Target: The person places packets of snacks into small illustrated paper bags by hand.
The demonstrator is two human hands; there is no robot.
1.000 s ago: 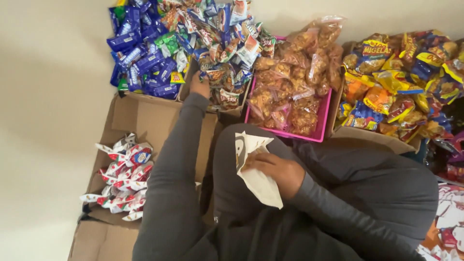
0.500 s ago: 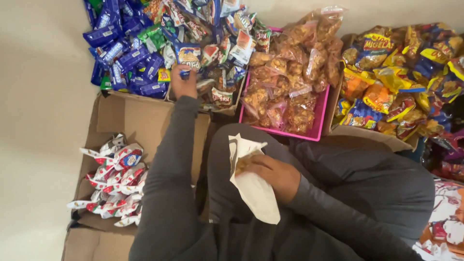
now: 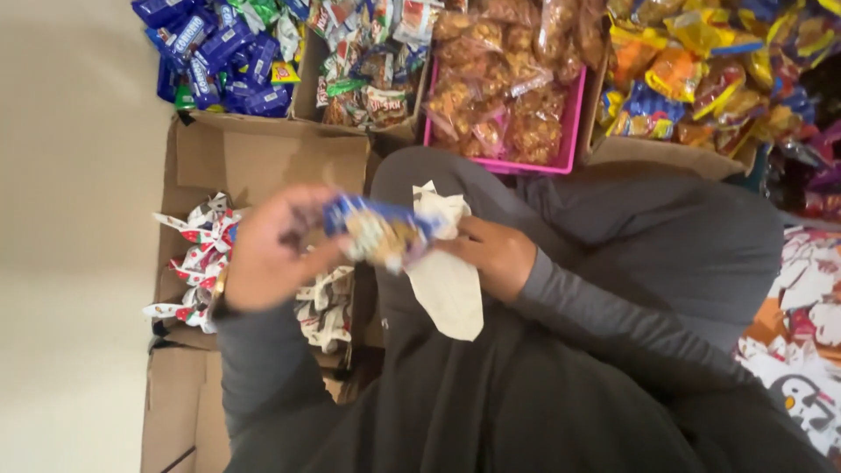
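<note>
My left hand (image 3: 272,258) grips a blue and white snack packet (image 3: 378,229) and holds it against the mouth of a small white paper bag (image 3: 447,276). My right hand (image 3: 492,254) holds that bag over my lap, fingers closed on its upper edge. Both arms wear grey sleeves. The packet is blurred by motion.
A cardboard box (image 3: 254,158) at my left holds white and red wrapped sweets (image 3: 197,254). Ahead lie a box of blue packets (image 3: 219,52), a box of mixed snacks (image 3: 363,61), a pink tray (image 3: 565,140) of bagged nuts, and yellow-orange crisp bags (image 3: 701,79).
My left hand has drawn back from the mixed snack box with a blue and white packet and brought it to the paper bag. My right hand kept holding the bag.
</note>
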